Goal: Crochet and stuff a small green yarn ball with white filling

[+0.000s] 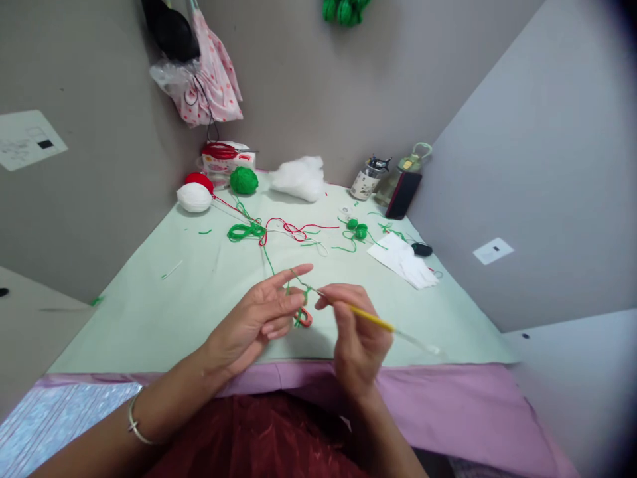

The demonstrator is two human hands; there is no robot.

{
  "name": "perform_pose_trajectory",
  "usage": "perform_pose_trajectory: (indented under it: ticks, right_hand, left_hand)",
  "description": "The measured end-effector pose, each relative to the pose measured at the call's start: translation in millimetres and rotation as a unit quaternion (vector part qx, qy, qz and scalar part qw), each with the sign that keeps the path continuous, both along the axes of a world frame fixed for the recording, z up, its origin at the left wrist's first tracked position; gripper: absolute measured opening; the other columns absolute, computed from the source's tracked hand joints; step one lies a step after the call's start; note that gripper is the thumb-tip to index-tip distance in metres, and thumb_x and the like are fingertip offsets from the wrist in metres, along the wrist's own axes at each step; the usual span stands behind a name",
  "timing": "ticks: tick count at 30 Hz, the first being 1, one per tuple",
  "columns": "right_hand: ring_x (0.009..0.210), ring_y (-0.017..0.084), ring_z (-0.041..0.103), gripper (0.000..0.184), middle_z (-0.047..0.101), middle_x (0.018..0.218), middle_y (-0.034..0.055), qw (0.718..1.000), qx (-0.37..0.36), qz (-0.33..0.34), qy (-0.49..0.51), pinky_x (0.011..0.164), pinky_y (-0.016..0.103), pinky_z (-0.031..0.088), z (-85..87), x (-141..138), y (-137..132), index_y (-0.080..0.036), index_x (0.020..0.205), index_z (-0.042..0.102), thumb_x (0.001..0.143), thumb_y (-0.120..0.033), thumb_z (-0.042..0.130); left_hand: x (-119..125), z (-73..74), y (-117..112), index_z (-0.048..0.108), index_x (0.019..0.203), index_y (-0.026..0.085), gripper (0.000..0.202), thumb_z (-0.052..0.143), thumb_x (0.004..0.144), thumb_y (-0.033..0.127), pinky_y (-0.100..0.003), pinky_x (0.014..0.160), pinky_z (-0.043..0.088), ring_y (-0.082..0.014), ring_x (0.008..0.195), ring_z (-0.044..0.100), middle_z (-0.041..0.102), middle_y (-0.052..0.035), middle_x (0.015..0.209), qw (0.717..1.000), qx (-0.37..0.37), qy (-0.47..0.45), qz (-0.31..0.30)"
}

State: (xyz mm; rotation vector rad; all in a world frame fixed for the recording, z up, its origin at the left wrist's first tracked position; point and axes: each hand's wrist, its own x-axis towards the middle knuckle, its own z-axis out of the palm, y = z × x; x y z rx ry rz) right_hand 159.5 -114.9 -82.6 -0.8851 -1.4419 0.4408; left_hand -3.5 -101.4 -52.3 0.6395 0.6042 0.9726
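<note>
My left hand [263,312] pinches a small piece of green crochet [301,307] between thumb and fingers, its index finger stretched out with green yarn [269,257] running over it. Below the fingertips an orange stitch marker [304,318] hangs at the green piece. In my right hand [361,332] is a crochet hook [371,317] with a yellow handle, held like a pen. The hook's tip meets the green yarn just beside the left fingertips. From the left hand the yarn leads back to a looped green bundle [246,231] on the table.
At the back stand a green yarn ball [243,180], a white ball [194,198], a red ball [200,179] and white stuffing [298,178]. Small green knitted pieces [357,230], white paper [402,260], a pen cup [365,180], a phone [403,196] and a bottle [393,182] lie or stand rightward.
</note>
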Motion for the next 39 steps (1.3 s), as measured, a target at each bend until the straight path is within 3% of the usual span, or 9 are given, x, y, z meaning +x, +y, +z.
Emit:
perform_pose_trajectory:
  ticks: [4,10,15,21,24,26,30,33,39]
  right_hand:
    - [0.066,0.011,0.064,0.023,0.069,0.088,0.0014,0.976,-0.087,0.102,0.171,0.064,0.029,0.055,12.4,4,6,-0.025,0.097,0.078,0.103,-0.023,0.056]
    - [0.077,0.014,0.068,0.017,0.075,0.096,0.0038,0.978,-0.106,0.129,0.123,0.068,0.029,0.056,11.2,0,7,-0.026,0.1,0.08,0.1,-0.022,0.063]
    - [0.069,0.013,0.069,0.022,0.075,0.09,0.0028,0.952,-0.14,0.18,0.202,0.062,0.028,0.057,14.5,6,8,-0.023,0.096,0.077,0.103,-0.028,0.058]
    - [0.08,0.015,0.073,0.025,0.076,0.096,0.0039,0.997,0.0,0.061,-0.052,0.074,0.031,0.061,14.1,8,-2,-0.024,0.113,0.072,0.104,-0.014,0.051]
    - [0.098,0.02,0.073,0.033,0.076,0.109,0.0087,0.968,0.134,-0.016,-0.212,0.081,0.033,0.062,5.1,5,-5,-0.024,0.124,0.071,0.097,-0.008,0.061]
    - [0.101,0.02,0.072,0.036,0.074,0.114,0.0094,0.959,0.156,-0.046,-0.232,0.082,0.032,0.061,1.8,3,-6,-0.025,0.123,0.073,0.094,-0.006,0.065]
    - [0.085,0.018,0.071,0.026,0.073,0.095,0.005,0.998,0.038,0.006,-0.042,0.073,0.034,0.06,7.5,4,-3,-0.026,0.11,0.076,0.101,-0.013,0.055]
    - [0.069,0.015,0.065,0.024,0.072,0.088,0.0033,0.992,-0.043,0.082,0.086,0.064,0.032,0.057,15.1,4,2,-0.024,0.1,0.076,0.103,-0.019,0.053]
    - [0.068,0.013,0.066,0.022,0.073,0.086,0.0009,0.997,-0.046,0.058,0.025,0.062,0.027,0.056,18.6,-1,1,-0.026,0.102,0.077,0.1,-0.015,0.058]
  left_hand:
    - [0,1.3,1,0.073,0.128,0.024,0.047,0.083,0.083,0.019,-0.013,0.042,0.021,0.0035,0.044,0.025,0.055,0.0066,0.074,0.999,0.033,0.01,0.034]
    - [6,-6.9,-1,0.07,0.134,0.032,0.052,0.082,0.084,0.022,-0.014,0.05,0.035,-0.0064,0.067,0.059,0.063,0.0021,0.083,0.988,0.104,0.104,0.033]
    - [0,-4.5,1,0.076,0.124,0.026,0.039,0.081,0.086,0.028,-0.016,0.054,0.038,-0.0072,0.07,0.058,0.063,0.0009,0.083,0.991,0.085,0.1,0.033]
    - [0,0.8,-2,0.075,0.125,0.026,0.042,0.082,0.084,0.026,-0.016,0.055,0.044,-0.0051,0.062,0.052,0.062,0.0029,0.08,0.989,0.087,0.092,0.073]
    - [4,0.1,-4,0.067,0.137,0.026,0.058,0.085,0.082,0.025,-0.016,0.053,0.045,-0.0053,0.059,0.051,0.062,0.0038,0.077,0.992,0.071,0.069,0.077]
    - [5,-0.1,-5,0.065,0.138,0.022,0.06,0.086,0.081,0.026,-0.014,0.049,0.042,-0.0029,0.052,0.042,0.058,0.0053,0.072,0.998,0.032,0.034,0.05]
    - [2,1.4,-2,0.073,0.123,0.015,0.044,0.085,0.082,0.023,-0.011,0.044,0.034,0.0011,0.047,0.027,0.05,0.0074,0.068,0.999,-0.027,-0.003,0.021]
    - [2,2.2,-2,0.075,0.12,0.019,0.04,0.085,0.081,0.021,-0.011,0.042,0.033,0.0015,0.046,0.028,0.053,0.0066,0.072,0.999,0.0,0.01,0.037]
    - [10,0.2,-6,0.076,0.118,0.022,0.037,0.084,0.082,0.026,-0.015,0.044,0.043,-0.0006,0.047,0.035,0.063,0.0034,0.082,0.994,0.059,0.07,0.061]
